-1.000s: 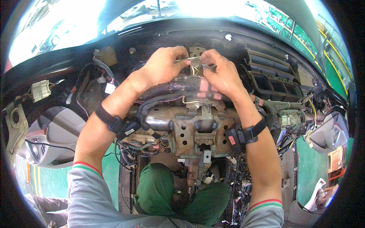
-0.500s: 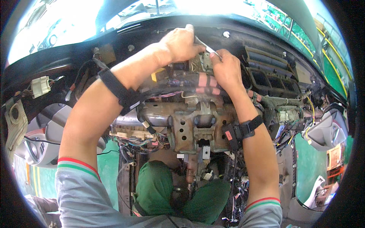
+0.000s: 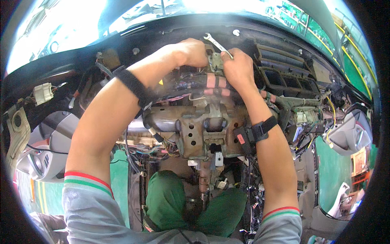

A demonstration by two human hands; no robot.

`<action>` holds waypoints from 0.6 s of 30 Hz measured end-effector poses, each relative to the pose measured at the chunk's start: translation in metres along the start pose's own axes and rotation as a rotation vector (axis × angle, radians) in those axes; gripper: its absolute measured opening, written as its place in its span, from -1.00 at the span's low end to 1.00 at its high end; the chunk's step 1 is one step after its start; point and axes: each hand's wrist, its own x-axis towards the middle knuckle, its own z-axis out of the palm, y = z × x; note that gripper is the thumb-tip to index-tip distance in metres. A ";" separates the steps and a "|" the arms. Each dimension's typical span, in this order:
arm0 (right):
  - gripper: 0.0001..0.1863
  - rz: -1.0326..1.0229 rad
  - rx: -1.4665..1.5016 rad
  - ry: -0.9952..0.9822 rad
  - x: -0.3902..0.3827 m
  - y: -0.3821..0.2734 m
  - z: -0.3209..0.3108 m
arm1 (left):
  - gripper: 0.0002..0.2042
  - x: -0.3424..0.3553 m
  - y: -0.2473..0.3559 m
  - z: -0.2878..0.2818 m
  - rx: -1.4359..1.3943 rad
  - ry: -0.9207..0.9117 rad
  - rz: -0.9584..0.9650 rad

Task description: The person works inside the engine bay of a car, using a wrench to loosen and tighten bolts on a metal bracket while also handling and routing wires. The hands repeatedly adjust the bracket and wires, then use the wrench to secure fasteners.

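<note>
My right hand (image 3: 239, 68) is closed around one end of a silver open-end wrench (image 3: 215, 43). The wrench's open jaw sticks up past the fingers toward the windshield, tilted to the upper left. Left of it, my left hand (image 3: 194, 53) is curled down beside a small metal bracket (image 3: 215, 62) in the middle of the stripped dashboard. Its fingertips are hidden, so what they hold cannot be made out. Just below both hands runs a wiring bundle wrapped in pink tape (image 3: 216, 80). Black straps circle both forearms.
A metal crossbeam (image 3: 165, 121) with a rusty bracket (image 3: 192, 134) spans the car below my hands. Air duct openings (image 3: 290, 82) lie to the right. Loose wires and connectors hang at both sides, including a white connector (image 3: 43, 93). Door panels (image 3: 350, 132) stand open left and right.
The wrench has swung so its open jaw is exposed, clear of my left hand. My left hand has lowered, fingers curling down by the bracket. My right hand keeps its hold on the wrench.
</note>
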 end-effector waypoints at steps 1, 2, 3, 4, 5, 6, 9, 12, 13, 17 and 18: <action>-0.63 -0.003 0.003 0.002 0.000 0.000 0.000 | -0.62 -0.001 0.003 -0.002 0.018 -0.037 0.011; -0.63 -0.005 0.001 0.006 0.000 0.001 0.000 | -0.63 0.000 0.009 -0.003 0.053 -0.066 -0.002; -0.63 -0.006 -0.002 0.011 0.000 0.001 0.001 | -0.63 0.000 0.016 -0.004 0.091 -0.094 -0.005; -0.59 -0.005 0.003 0.007 0.000 0.002 0.001 | -0.62 -0.002 0.019 -0.003 0.092 -0.098 0.004; -0.59 -0.001 0.005 0.001 0.000 0.002 0.001 | -0.62 -0.005 0.022 -0.003 0.099 -0.080 -0.028; -0.59 -0.004 0.007 0.000 0.000 0.002 0.002 | -0.62 -0.006 0.025 -0.002 0.106 -0.067 -0.047; -0.61 -0.025 0.007 0.008 0.001 0.003 0.002 | -0.62 -0.011 0.029 -0.001 0.122 -0.076 -0.068; -0.62 -0.056 -0.004 0.000 0.002 0.002 0.001 | -0.63 -0.012 0.031 0.000 0.150 -0.090 -0.101; -0.61 -0.060 -0.012 -0.008 0.002 0.002 0.001 | -0.63 -0.012 0.032 0.000 0.160 -0.096 -0.112; -0.59 0.001 0.011 -0.061 0.006 0.003 0.000 | -0.62 -0.013 0.034 0.000 0.132 -0.097 -0.138; -0.59 0.005 0.027 -0.073 0.007 0.004 0.000 | -0.61 -0.013 0.034 0.001 0.124 -0.094 -0.148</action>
